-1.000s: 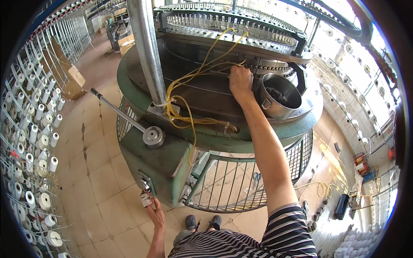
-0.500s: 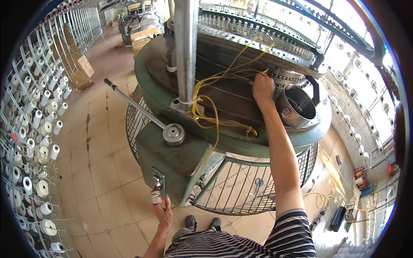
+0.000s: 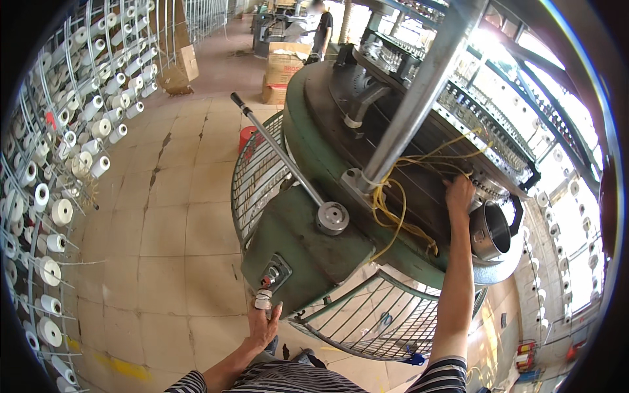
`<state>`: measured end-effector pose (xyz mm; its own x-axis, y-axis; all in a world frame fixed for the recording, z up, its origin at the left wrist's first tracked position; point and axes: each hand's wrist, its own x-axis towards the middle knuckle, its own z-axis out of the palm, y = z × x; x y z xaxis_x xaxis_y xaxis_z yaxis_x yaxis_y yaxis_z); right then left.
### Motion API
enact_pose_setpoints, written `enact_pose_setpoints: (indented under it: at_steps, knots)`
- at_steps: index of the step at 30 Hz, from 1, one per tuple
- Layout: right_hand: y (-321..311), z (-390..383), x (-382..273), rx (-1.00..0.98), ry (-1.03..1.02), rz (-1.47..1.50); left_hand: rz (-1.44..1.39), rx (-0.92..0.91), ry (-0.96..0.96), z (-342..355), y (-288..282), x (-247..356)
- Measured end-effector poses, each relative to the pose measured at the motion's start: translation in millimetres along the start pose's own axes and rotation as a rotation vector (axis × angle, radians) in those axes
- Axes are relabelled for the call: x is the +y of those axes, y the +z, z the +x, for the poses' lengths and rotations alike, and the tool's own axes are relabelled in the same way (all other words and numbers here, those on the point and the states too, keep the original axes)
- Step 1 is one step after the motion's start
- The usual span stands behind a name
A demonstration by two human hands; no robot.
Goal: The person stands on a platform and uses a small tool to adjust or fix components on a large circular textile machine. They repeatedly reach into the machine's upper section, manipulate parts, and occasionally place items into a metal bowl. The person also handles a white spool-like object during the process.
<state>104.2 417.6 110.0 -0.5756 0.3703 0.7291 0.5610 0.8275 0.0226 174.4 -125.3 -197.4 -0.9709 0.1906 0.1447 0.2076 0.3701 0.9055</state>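
Observation:
My left hand (image 3: 264, 318), white wrapping on one finger, is at the switch plate (image 3: 276, 268) on the green machine housing (image 3: 295, 242), its fingers extended and apart. My right hand (image 3: 460, 195) reaches onto the round machine bed (image 3: 301, 114) by the toothed ring (image 3: 490, 191), beside the yellow wires (image 3: 390, 213). Its fingers are curled and closed; what they hold is hidden. A steel pot (image 3: 490, 230) stands just right of my right wrist. The metal post (image 3: 426, 98) and long lever (image 3: 288, 164) are to the left of that hand.
Racks of white spools (image 3: 62, 209) line the left side, with more at right. A curved mesh guard (image 3: 367, 314) surrounds the machine's base. Cardboard boxes (image 3: 285, 72), a red object (image 3: 247, 136) and a co-worker in dark clothing (image 3: 322, 33) are at the back.
The view has swung left, bringing the co-worker into sight and shifting the machine rightward. Both hands remain at the same spots on the machine.

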Motion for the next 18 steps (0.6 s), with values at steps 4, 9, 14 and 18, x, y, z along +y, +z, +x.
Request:
enact_pose_setpoints:
  at_steps: [4, 9, 14, 18]
  knots:
    - [2.1, 0.8, 3.6, -0.048, -0.018, -0.021, -0.033, -0.014, 0.037, -0.1, -4.1, 1.5]
    - [4.0, 1.9, 5.0, -0.041, 0.011, -0.01, -0.101, -0.031, -0.047, 1.3, -5.3, 3.8]
    - [9.2, -1.0, 8.0, 0.014, -0.071, -0.01, 0.017, 0.022, 0.121, 5.7, -3.7, 6.5]
    - [12.0, -2.8, 12.3, 0.003, -0.087, -0.103, 0.011, 0.002, 0.037, 2.4, -2.2, 3.9]
